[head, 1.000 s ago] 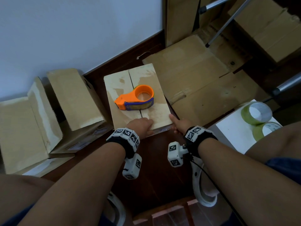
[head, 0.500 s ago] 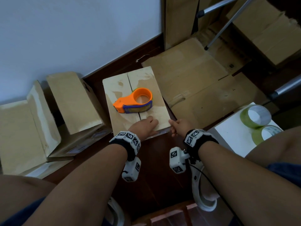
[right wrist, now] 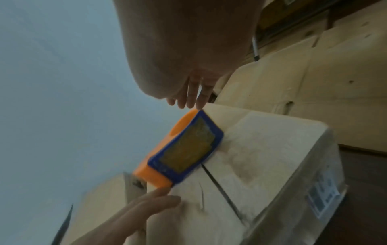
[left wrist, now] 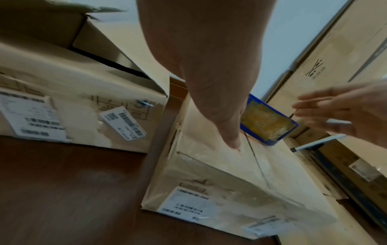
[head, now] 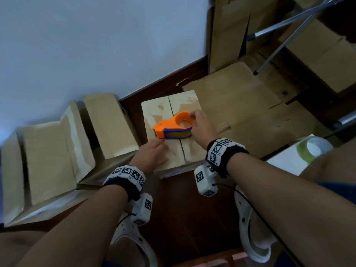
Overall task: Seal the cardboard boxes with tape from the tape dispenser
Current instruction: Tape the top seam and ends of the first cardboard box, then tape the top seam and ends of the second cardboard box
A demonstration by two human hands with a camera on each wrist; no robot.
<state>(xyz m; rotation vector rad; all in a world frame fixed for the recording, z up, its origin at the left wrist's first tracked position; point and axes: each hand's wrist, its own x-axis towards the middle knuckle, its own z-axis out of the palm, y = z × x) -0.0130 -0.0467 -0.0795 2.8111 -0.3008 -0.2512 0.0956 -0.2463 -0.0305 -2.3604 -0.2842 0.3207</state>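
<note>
On the near side of the closed brown cardboard box (head: 189, 151) we see a white printed label (left wrist: 184, 205), but its lines of print are too blurred for us to read; a second small barcode sticker (left wrist: 260, 226) sits at the lower corner. The open cardboard box (left wrist: 83, 106) at our nine o'clock carries a large white shipping label (left wrist: 29, 114) and a loose barcode tag (left wrist: 123, 123), equally unreadable. A tall cardboard sheet (left wrist: 326, 69) at two o'clock bears a printed crossed-out handling symbol.

The orange plastic tape dispenser with a blue side panel (head: 174, 128) lies on top of the closed box, across the centre seam where the two flaps meet. Its long axis runs roughly from eight o'clock to two o'clock, the narrow cutter end pointing toward eight, the round ring end toward two.

Our right hand (head: 202, 126) reaches over the ring end with fingers (right wrist: 191, 96) nearly straight and loosely spread, the tips at the orange rim; we cannot tell whether they touch it. Our left hand (head: 152, 155) lies flat on the left flap, fingers extended, the fingertips just beside the cutter end.

At four o'clock two rolls of greenish tape (head: 312, 149) rest on a white surface (head: 285, 160). Flattened cardboard (head: 240, 105) covers the dark wooden floor (head: 183, 209) at one o'clock.
</note>
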